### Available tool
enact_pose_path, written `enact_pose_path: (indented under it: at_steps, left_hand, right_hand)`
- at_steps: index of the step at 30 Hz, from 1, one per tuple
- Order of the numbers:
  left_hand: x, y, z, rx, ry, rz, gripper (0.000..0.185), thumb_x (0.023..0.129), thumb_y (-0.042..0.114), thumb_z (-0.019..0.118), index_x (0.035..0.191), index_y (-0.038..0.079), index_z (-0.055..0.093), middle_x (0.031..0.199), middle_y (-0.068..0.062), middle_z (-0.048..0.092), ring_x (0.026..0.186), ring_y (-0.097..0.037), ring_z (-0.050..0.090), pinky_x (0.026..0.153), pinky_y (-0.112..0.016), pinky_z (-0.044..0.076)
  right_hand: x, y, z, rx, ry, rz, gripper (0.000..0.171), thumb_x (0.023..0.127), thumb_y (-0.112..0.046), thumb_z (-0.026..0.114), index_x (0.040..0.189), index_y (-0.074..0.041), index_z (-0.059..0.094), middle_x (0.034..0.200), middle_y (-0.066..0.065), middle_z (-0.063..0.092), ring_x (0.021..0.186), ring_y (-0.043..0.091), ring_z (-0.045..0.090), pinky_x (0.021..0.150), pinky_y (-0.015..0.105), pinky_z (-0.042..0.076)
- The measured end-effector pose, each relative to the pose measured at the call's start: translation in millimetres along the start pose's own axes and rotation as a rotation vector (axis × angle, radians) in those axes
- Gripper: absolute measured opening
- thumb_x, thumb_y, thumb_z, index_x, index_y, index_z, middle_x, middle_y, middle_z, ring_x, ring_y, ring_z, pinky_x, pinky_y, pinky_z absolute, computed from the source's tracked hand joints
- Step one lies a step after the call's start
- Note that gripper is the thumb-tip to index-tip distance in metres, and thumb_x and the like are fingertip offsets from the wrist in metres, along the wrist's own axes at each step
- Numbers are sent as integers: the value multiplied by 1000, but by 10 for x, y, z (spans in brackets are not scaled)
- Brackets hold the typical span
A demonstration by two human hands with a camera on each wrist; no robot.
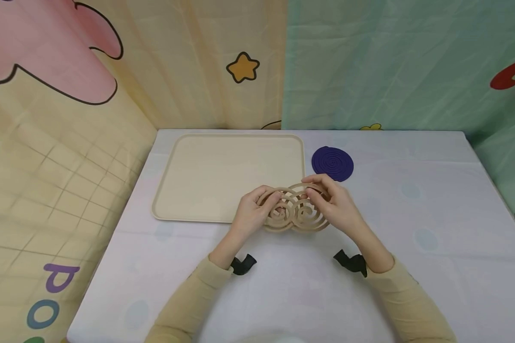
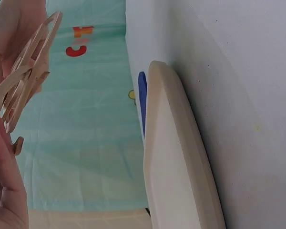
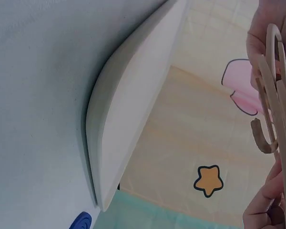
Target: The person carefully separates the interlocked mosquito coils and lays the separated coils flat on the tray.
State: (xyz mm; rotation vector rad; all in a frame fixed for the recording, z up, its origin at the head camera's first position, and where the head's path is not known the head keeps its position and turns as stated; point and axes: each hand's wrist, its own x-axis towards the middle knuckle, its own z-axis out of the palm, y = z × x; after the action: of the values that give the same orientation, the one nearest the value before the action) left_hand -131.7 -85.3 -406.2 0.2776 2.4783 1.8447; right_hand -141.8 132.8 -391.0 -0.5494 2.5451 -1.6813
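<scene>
Both hands hold a beige openwork trivet with spiral scrolls (image 1: 293, 220) between them, above the table near the tray's front right corner. My left hand (image 1: 254, 209) pinches its left side between thumb and fingers. On the opposite side, my right hand (image 1: 332, 202) grips the upper right edge, thumb toward me. Seen edge-on in the left wrist view, the trivet (image 2: 26, 81) is thin and tilted, raised off the tabletop. A small curled piece of it (image 3: 263, 138) sticks out to one side in the right wrist view.
A beige rectangular tray (image 1: 227, 176) lies at the back left of the white-covered table (image 1: 292, 286). Right of it is a round dark-blue spiral mat (image 1: 332, 163). Patterned curtains (image 1: 347, 62) hang behind and at the sides. Black straps (image 1: 243, 265) show at the wrists.
</scene>
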Motion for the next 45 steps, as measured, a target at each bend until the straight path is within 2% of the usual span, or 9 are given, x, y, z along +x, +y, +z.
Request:
enact_pose_path:
  at_steps: [4, 8, 14, 20, 26, 33, 39, 41, 45]
  left_hand:
    - [-10, -4, 31, 8, 49, 14, 23, 99, 27, 60, 97, 7, 71, 90, -8, 73, 77, -9, 63, 69, -22, 54]
    - [2, -31, 28, 0, 93, 20, 29, 102, 30, 55, 95, 7, 72, 86, -9, 73, 69, -9, 61, 57, -20, 51]
    - [-4, -63, 5, -50, 192, -5, 34, 103, 29, 52, 95, 2, 71, 81, -15, 69, 64, -10, 59, 53, -20, 52]
    - [-52, -72, 30, -167, 277, -35, 36, 104, 28, 49, 101, -2, 69, 91, -19, 69, 72, -8, 62, 57, -17, 51]
    - [-89, -108, 67, -265, 330, -73, 41, 106, 33, 44, 106, -1, 67, 100, -15, 68, 82, -8, 63, 66, -18, 54]
    - [-145, -110, 96, -321, 384, -141, 45, 106, 38, 39, 114, 1, 64, 113, -12, 66, 106, -14, 61, 87, -19, 53]
    - [-139, -103, 144, -551, 409, -181, 46, 107, 36, 36, 125, 0, 59, 127, -14, 61, 118, -16, 60, 95, -20, 53]
    - [-126, -99, 172, -638, 434, -195, 45, 108, 34, 37, 126, -1, 58, 128, -13, 61, 118, -16, 61, 95, -21, 53]
    - [-107, -88, 241, -727, 502, -207, 42, 108, 32, 37, 124, 1, 59, 127, -10, 60, 120, -15, 59, 97, -22, 52]
  right_hand:
    - [37, 39, 74, -23, 5, 66, 21, 102, -20, 55, 105, -2, 65, 77, 10, 64, 64, 7, 55, 55, 20, 48]
    - [52, 56, 109, -96, 60, 50, 29, 102, -24, 54, 84, -4, 64, 62, 2, 52, 52, 8, 46, 47, 22, 41]
    - [63, 94, 105, -73, 148, 74, 32, 103, -26, 52, 86, -2, 65, 60, -2, 51, 52, 7, 45, 47, 21, 40]
    - [39, 114, 175, 84, 264, 153, 35, 103, -27, 53, 87, 2, 64, 67, -13, 55, 66, 4, 52, 55, 17, 45]
    - [16, 127, 278, 247, 350, 201, 35, 103, -27, 52, 90, 4, 63, 75, -14, 57, 73, 3, 53, 62, 15, 48]
    - [14, 146, 363, 401, 428, 316, 28, 103, -32, 51, 88, -12, 64, 82, -12, 59, 76, 2, 57, 66, 15, 52]
    - [48, 187, 402, 521, 484, 342, 26, 103, -31, 51, 89, -15, 65, 84, -10, 59, 74, 1, 58, 64, 13, 52]
    - [60, 196, 413, 544, 499, 352, 26, 103, -32, 51, 87, -17, 66, 83, -11, 60, 73, 0, 58, 62, 12, 52]
    - [78, 195, 435, 599, 534, 364, 27, 102, -34, 51, 86, -19, 66, 82, -10, 62, 71, 0, 60, 60, 12, 52]
